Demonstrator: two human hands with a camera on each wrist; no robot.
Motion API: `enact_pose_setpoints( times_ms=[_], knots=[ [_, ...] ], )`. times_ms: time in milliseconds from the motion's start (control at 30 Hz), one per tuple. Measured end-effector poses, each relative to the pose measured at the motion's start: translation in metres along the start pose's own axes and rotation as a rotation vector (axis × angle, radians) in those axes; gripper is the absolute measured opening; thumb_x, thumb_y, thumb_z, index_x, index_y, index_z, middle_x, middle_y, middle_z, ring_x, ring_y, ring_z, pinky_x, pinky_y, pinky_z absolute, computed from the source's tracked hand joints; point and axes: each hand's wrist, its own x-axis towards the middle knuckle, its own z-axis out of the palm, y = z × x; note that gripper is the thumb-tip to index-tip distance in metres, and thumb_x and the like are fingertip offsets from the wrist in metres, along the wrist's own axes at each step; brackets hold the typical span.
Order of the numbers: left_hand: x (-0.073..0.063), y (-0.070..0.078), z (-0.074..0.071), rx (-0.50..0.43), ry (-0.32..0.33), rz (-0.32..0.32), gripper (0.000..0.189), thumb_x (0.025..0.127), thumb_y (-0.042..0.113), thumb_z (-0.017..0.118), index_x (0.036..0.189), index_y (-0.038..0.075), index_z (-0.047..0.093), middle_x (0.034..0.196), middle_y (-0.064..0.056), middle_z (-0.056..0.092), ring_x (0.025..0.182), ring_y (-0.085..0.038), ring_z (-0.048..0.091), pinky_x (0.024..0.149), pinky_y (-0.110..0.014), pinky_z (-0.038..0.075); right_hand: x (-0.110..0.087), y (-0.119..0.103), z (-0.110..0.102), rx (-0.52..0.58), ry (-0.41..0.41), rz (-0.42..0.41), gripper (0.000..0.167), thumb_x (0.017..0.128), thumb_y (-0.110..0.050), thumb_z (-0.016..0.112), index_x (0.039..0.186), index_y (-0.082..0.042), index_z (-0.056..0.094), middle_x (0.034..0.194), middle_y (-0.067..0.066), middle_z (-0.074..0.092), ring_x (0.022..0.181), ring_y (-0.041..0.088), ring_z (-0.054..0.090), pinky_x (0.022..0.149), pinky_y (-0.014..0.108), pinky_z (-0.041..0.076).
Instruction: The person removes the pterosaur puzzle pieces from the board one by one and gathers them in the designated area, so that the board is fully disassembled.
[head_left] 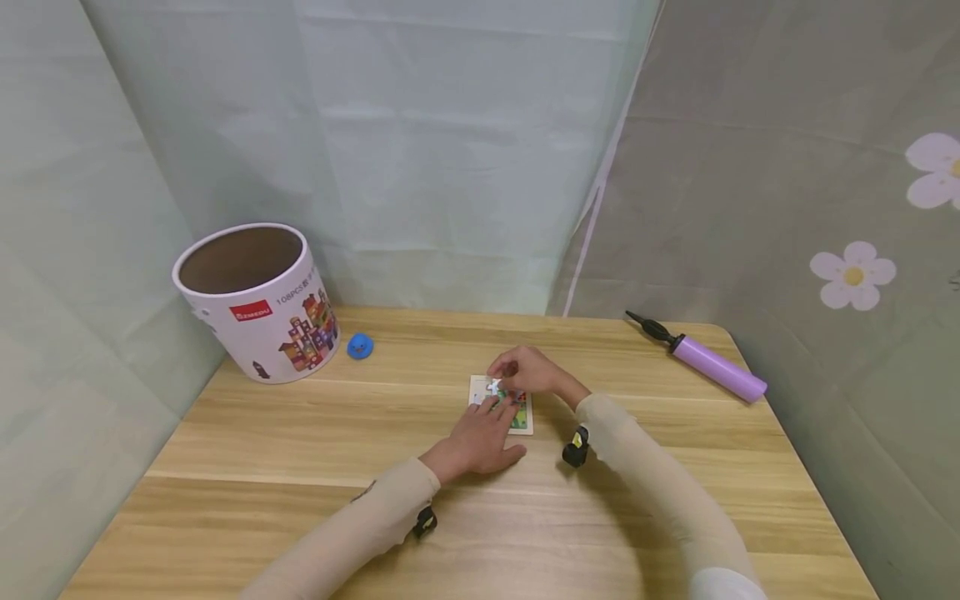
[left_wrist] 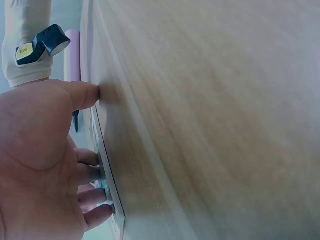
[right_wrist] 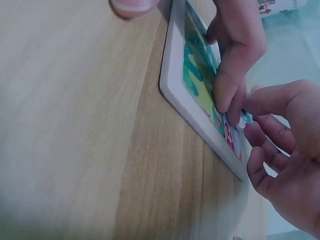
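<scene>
A small jigsaw puzzle [head_left: 521, 432] with a pale frame and a green, red and blue picture lies flat on the table. My left hand [head_left: 483, 435] rests on it, fingers spread over the picture; in the left wrist view its thumb [left_wrist: 85, 95] touches the tabletop beside the frame. Over the puzzle's far side, my right hand [head_left: 531, 372] pinches a light blue puzzle piece [right_wrist: 246, 118] between thumb and finger. From the head view the piece appears near the upper left of the picture. Both hands cover much of the puzzle.
At the table's back left stands a large white bucket [head_left: 258, 333] with printed toy blocks, a blue rubber duck [head_left: 360, 346] next to it. A purple hand pump [head_left: 716, 367] with a black nozzle lies at the back right. Fabric curtains [head_left: 465, 167] hang behind the wooden table [head_left: 300, 450].
</scene>
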Motion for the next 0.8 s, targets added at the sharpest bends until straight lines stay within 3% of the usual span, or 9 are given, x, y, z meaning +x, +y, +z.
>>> enact_pose_setpoints(
  times_ms=[367, 533, 800],
  knots=[
    [-0.002, 0.000, -0.003, 0.068, -0.017, 0.052, 0.076, 0.105, 0.051, 0.047, 0.159, 0.001, 0.031, 0.168, -0.013, 0.024, 0.155, -0.031, 0.022, 0.125, -0.041, 0.024, -0.006, -0.003, -0.005, -0.037, 0.027, -0.031, 0.011, 0.089, -0.008, 0.079, 0.099, -0.005, 0.079, 0.092, 0.003, 0.077, 0.082, 0.008, 0.069, 0.079, 0.024, 0.058],
    [-0.003, 0.000, -0.003, 0.060, -0.004, 0.053, 0.076, 0.105, 0.051, 0.049, 0.159, 0.001, 0.032, 0.168, -0.014, 0.025, 0.154, -0.033, 0.024, 0.124, -0.043, 0.027, -0.010, -0.003, -0.008, -0.031, 0.049, -0.041, 0.008, 0.093, -0.009, 0.075, 0.099, -0.006, 0.080, 0.098, 0.005, 0.079, 0.086, 0.011, 0.071, 0.081, 0.028, 0.058],
    [-0.002, -0.001, -0.002, 0.025, -0.024, 0.026, 0.075, 0.105, 0.052, 0.048, 0.160, 0.004, 0.031, 0.168, -0.011, 0.024, 0.155, -0.033, 0.023, 0.124, -0.047, 0.027, -0.025, 0.008, -0.018, -0.004, 0.153, 0.031, 0.014, 0.095, -0.014, 0.074, 0.106, -0.009, 0.080, 0.106, 0.005, 0.078, 0.094, 0.017, 0.071, 0.085, 0.035, 0.058]
  ],
)
